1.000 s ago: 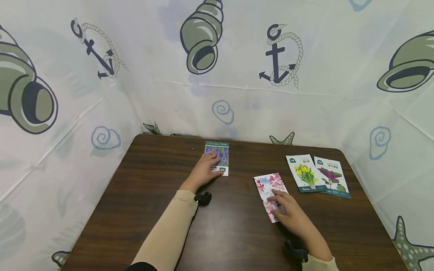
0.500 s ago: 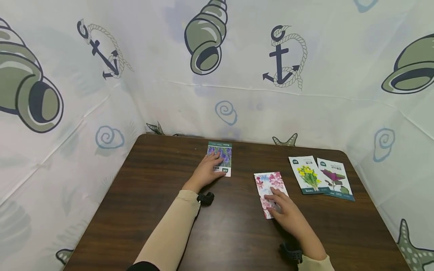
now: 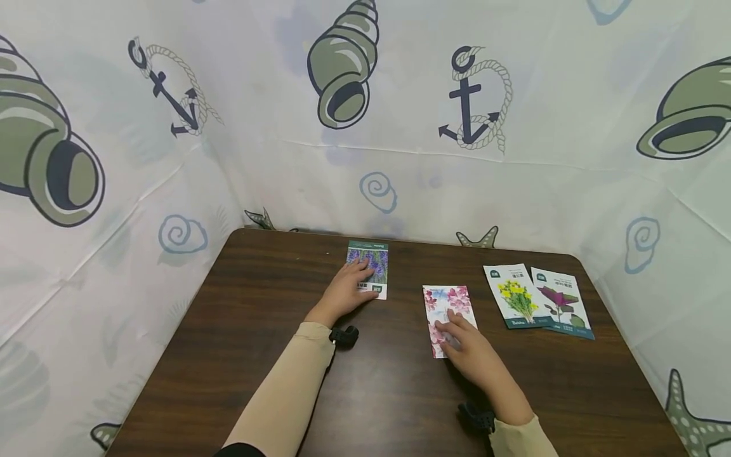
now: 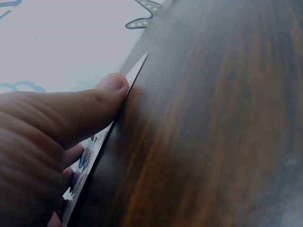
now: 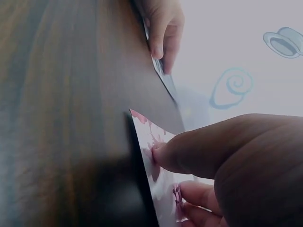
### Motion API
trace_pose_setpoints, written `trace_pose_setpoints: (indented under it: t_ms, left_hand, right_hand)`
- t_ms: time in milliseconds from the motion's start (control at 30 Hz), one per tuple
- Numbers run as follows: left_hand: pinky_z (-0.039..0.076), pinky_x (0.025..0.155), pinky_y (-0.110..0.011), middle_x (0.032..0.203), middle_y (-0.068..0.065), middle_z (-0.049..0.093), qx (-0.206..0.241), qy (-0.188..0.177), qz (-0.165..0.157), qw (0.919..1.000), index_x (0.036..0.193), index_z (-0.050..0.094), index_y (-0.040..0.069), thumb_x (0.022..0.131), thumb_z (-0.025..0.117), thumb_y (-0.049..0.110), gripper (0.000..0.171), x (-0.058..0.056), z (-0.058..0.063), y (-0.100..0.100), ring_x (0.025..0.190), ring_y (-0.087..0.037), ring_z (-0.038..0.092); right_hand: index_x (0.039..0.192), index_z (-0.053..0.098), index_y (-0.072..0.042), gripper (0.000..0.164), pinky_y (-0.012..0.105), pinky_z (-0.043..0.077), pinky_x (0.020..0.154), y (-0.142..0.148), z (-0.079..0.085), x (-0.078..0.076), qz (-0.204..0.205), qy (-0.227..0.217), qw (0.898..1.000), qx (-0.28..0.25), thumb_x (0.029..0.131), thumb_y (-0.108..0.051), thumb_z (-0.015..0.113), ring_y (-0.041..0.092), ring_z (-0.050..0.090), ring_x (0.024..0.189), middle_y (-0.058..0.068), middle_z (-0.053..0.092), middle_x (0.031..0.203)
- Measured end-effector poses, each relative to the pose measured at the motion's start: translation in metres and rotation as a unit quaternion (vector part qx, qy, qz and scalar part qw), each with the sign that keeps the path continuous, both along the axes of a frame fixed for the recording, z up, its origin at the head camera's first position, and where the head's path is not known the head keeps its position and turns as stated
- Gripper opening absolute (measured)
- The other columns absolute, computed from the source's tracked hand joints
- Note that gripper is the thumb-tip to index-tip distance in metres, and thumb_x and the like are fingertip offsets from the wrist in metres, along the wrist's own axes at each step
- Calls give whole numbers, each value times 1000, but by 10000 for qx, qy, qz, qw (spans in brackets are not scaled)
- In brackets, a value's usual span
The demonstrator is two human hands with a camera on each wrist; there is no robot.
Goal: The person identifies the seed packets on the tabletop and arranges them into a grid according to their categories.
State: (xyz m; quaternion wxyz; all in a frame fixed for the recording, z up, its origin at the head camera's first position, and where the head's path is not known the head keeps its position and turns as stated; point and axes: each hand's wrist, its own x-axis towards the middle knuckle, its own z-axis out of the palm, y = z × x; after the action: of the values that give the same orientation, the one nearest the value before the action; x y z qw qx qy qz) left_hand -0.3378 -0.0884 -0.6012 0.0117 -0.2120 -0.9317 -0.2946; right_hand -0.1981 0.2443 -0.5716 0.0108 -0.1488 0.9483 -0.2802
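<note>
The left hand (image 3: 345, 289) is resting, fingers spread, on the purple-flower packet (image 3: 379, 270); the right hand (image 3: 473, 353), loosely open, is pressing the pink-flower packet (image 3: 447, 302), neither gripping.

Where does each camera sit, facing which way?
Head: on the head, facing forward and down at the brown woodgrain table; left hand, right hand, beige sleeves show.
Left wrist: at that wrist, facing its hand's work; only that hand shows.
Right wrist: at that wrist, facing its hand's work; both hands show.
Head and right wrist share the pink floral rectangular packet.
</note>
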Motion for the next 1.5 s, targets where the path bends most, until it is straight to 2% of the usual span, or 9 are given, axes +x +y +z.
trace_pose_setpoints:
  t_ms: [300, 600, 867, 1000, 1067, 1167, 1267, 1367, 1500]
  left_hand:
    - [14, 141, -55, 178, -13, 36, 54, -104, -28, 9999, 161, 55, 12, 100, 81, 43, 73, 3, -3, -2, 170, -35, 22]
    - [14, 141, -55, 177, -13, 37, 115, -29, 10, 9999, 161, 56, 12, 99, 82, 41, 72, 3, -1, -1, 170, -35, 23]
    - [15, 140, -57, 177, -13, 36, 22, -66, -27, 10000, 161, 56, 11, 100, 80, 42, 72, 5, -1, 0, 170, -36, 23]
    - [14, 140, -55, 178, -13, 36, 66, -34, 8, 10000, 161, 56, 12, 100, 80, 42, 72, 3, 0, 0, 170, -35, 22]
    - [13, 141, -54, 177, -12, 36, 94, -34, 24, 9999, 161, 56, 12, 100, 81, 41, 72, 4, 2, 0, 170, -34, 22]
    - [13, 141, -55, 177, -14, 37, 140, -34, -2, 9999, 160, 56, 11, 100, 81, 40, 72, 5, 5, 3, 170, -35, 23]
    - [13, 140, -56, 177, -15, 37, 155, -73, -31, 9998, 160, 56, 10, 100, 81, 39, 72, 7, 7, 5, 170, -37, 23]
    - [13, 140, -57, 177, -15, 37, 132, -74, -14, 9999, 160, 56, 10, 100, 81, 39, 71, 7, 7, 4, 170, -37, 23]
    - [13, 140, -56, 177, -14, 37, 117, -47, 37, 9999, 160, 57, 10, 100, 81, 39, 71, 6, 5, 1, 170, -36, 23]
  right_hand:
    - [143, 72, -8, 41, 68, 38, 127, -10, 1, -19, 118, -139, 9996, 202, 103, -13, 74, 53, 42, 157, 27, 49, 166]
    - [138, 74, -5, 38, 67, 42, 124, -20, 5, -38, 276, 151, 9990, 319, 101, -9, 74, 53, 49, 151, 31, 52, 162]
    - [139, 75, -7, 43, 63, 44, 124, -27, 9, -56, 233, -106, 9978, 619, 96, 0, 70, 49, 53, 149, 29, 53, 163]
    - [140, 73, -5, 47, 62, 47, 121, -31, 6, -62, 302, 315, 9958, 803, 94, 1, 69, 49, 57, 145, 32, 55, 158]
    - [142, 72, -5, 49, 61, 52, 117, -32, 3, -62, 299, 516, 9952, 771, 94, 2, 69, 49, 61, 138, 34, 57, 153]
    - [143, 72, -6, 51, 53, 59, 101, -30, -2, -63, 164, 611, 9960, 633, 93, 3, 70, 40, 67, 114, 30, 58, 137]
    - [143, 71, -7, 51, 41, 52, 82, -28, -3, -64, 77, 587, 9972, 448, 93, 5, 69, 27, 56, 93, 21, 52, 122]
    - [137, 72, -6, 43, 37, 47, 79, -29, -4, -65, 26, 552, 9981, 285, 95, 6, 66, 22, 51, 88, 16, 51, 116]
    - [123, 74, -7, 28, 37, 50, 77, -32, -3, -66, -133, 669, 9975, 181, 99, 4, 66, 20, 53, 83, 12, 57, 111]
